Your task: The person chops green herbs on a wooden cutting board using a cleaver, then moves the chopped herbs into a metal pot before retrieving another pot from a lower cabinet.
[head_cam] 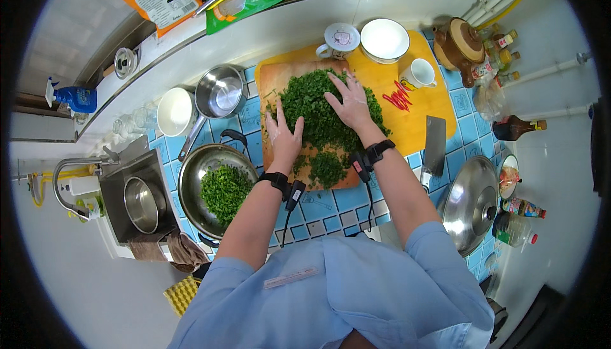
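A large heap of chopped leafy greens (305, 96) covers much of a wooden cutting board (274, 74). My left hand (284, 136) is at the heap's left edge, fingers apart. On the heap's upper right lies my right hand (351, 100), its fingers spread over the greens. Neither hand grips anything. A smaller clump of finely chopped greens (328, 168) sits near the board's front edge. To the left, a wide steel pan (191, 196) holds more chopped greens (226, 194). A cleaver (435, 143) rests to the right, its blade partly over a yellow board (425, 105).
Red pepper strips (397, 97), a mug (418, 74), a second mug (340, 41) and a white bowl (384, 38) stand on the yellow board. A saucepan (219, 91) is behind the pan. At left is a sink (119, 167); at right, a domed lid (468, 205) and a clay pot (458, 45).
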`<state>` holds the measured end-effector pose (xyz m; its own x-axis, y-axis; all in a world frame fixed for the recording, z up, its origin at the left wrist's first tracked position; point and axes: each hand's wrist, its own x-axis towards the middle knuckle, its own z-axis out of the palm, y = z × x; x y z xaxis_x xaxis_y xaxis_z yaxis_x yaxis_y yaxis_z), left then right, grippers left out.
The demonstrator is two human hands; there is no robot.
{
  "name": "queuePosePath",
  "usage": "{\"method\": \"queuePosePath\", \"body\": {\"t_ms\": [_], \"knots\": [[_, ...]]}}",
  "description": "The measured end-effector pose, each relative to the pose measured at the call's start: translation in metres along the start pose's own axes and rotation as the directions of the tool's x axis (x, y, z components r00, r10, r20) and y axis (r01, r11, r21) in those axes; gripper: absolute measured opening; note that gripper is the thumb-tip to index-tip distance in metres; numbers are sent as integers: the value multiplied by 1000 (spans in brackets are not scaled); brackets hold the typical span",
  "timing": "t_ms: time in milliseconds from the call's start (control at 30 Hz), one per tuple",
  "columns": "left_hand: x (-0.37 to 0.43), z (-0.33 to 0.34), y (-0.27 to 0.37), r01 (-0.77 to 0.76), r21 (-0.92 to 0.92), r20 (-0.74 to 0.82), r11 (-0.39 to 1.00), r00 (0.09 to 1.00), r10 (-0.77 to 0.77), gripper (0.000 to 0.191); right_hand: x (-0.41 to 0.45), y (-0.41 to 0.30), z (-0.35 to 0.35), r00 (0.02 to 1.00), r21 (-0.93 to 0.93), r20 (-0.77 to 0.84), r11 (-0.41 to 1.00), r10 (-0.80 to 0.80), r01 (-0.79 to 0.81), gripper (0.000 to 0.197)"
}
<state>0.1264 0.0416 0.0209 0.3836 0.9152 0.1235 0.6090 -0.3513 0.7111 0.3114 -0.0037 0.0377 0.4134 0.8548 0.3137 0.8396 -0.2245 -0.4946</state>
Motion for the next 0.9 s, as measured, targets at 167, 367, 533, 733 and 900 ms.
{"method": "queuePosePath", "body": {"t_ms": [167,367,533,733,900], "knots": [[4,17,4,-55,-124,-50,991,998,49,57,6,-8,12,986,119,150,989,74,-92,48],[6,30,27,87,-366,-75,926,990,-123,42,-12,-28,17,968,312,155,920,196,-236,45],[0,33,37,147,-501,-84,853,973,-217,36,-23,-40,25,951,433,105,848,289,-306,34],[1,38,39,157,-561,-145,813,948,-283,34,-25,-51,29,904,554,110,730,414,-401,31],[-2,32,49,178,-660,-113,730,937,-331,34,-29,-54,27,851,698,149,556,503,-451,31]]}}
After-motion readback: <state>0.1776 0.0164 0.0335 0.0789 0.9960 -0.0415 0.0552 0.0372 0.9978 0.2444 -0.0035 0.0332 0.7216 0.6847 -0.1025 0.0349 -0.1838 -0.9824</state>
